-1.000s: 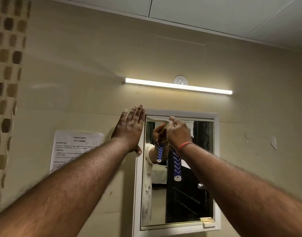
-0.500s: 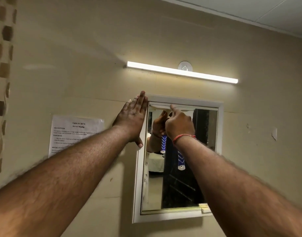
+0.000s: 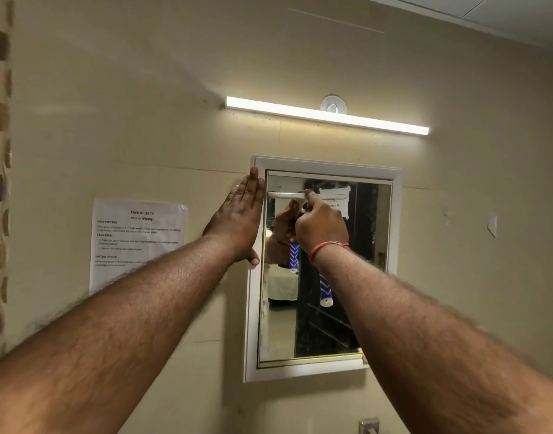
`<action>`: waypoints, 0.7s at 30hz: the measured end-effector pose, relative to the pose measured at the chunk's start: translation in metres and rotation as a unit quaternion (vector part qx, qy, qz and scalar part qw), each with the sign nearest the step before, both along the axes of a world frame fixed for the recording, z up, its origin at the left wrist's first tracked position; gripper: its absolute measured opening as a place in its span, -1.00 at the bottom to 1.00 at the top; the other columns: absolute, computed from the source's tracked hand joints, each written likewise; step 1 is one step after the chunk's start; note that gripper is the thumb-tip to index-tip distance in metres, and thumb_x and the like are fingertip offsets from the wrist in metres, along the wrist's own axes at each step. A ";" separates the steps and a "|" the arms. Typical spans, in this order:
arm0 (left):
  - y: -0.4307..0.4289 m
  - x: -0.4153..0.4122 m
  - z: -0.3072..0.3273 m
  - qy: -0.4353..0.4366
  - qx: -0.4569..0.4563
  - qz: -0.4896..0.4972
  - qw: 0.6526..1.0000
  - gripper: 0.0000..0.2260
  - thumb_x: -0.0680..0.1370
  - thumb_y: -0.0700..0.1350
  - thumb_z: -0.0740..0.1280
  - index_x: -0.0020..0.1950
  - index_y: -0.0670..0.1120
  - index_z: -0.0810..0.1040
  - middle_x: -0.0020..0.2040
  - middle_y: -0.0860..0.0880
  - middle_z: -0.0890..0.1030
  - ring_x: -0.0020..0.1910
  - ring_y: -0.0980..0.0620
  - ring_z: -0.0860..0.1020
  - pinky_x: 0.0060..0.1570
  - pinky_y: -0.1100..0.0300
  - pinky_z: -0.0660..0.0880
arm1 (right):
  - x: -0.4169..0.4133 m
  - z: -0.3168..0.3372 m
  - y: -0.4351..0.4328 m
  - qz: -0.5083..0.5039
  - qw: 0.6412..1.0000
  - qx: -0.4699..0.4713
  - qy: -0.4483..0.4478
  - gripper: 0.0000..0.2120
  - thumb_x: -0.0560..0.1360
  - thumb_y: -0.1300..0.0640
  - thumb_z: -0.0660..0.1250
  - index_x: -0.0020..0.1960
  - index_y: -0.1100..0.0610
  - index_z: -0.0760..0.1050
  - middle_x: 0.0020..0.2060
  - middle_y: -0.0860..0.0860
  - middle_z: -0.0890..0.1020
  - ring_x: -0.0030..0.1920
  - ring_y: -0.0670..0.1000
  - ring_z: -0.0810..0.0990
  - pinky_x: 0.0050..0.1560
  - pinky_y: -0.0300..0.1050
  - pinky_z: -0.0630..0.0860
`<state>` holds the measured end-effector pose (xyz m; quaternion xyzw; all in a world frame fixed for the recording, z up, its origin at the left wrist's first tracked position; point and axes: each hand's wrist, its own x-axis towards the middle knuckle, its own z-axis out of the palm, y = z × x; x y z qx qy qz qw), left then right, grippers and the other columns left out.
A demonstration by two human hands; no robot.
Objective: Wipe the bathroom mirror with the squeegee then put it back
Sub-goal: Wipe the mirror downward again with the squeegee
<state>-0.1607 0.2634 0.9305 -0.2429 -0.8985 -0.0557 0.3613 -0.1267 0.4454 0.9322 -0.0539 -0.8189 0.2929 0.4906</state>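
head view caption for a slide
Right hand holds the squeegee against the top of the mirror, left hand flat at its left edge.

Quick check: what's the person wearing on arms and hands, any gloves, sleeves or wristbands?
No gloves, and no sleeves in view: the left forearm and right forearm are bare and hairy. The right hand has a thin red thread band around its wrist. The left hand and its wrist carry no watch, ring or band that I can see.

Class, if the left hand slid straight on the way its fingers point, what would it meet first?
The left hand would probably meet the mirror frame's top-left corner first; further up, the light bar.
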 end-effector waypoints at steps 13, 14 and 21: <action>0.000 -0.001 -0.038 0.021 -0.002 -0.020 1.000 0.60 0.25 0.15 0.78 0.72 -0.11 -0.51 0.66 -0.06 -0.64 0.75 -0.17 -0.40 0.79 -0.11 -0.06 | 0.003 -0.086 0.005 0.013 0.998 -0.018 -0.064 -0.46 0.74 0.08 0.17 0.66 -0.28 0.23 -0.20 -0.01 0.65 -0.22 -0.01 0.64 -0.09 0.07 0.73; -0.001 -0.001 -0.041 0.026 -0.005 -0.019 0.999 0.59 0.26 0.18 0.77 0.72 -0.12 -0.50 0.67 -0.08 -0.63 0.75 -0.17 -0.39 0.79 -0.10 -0.07 | 0.003 -0.090 0.005 0.011 0.998 -0.018 -0.067 -0.45 0.74 0.07 0.17 0.67 -0.28 0.21 -0.21 -0.01 0.64 -0.23 -0.01 0.64 -0.09 0.08 0.73; -0.001 0.003 -0.061 0.050 -0.018 -0.013 0.998 0.54 0.27 0.22 0.74 0.77 -0.18 -0.38 0.74 -0.17 -0.48 0.77 -0.17 -0.35 0.79 -0.10 -0.08 | 0.003 -0.141 0.002 -0.003 0.996 -0.002 -0.088 -0.44 0.73 0.04 0.13 0.70 -0.26 0.14 -0.21 0.04 0.65 -0.24 0.04 0.64 -0.12 0.08 0.71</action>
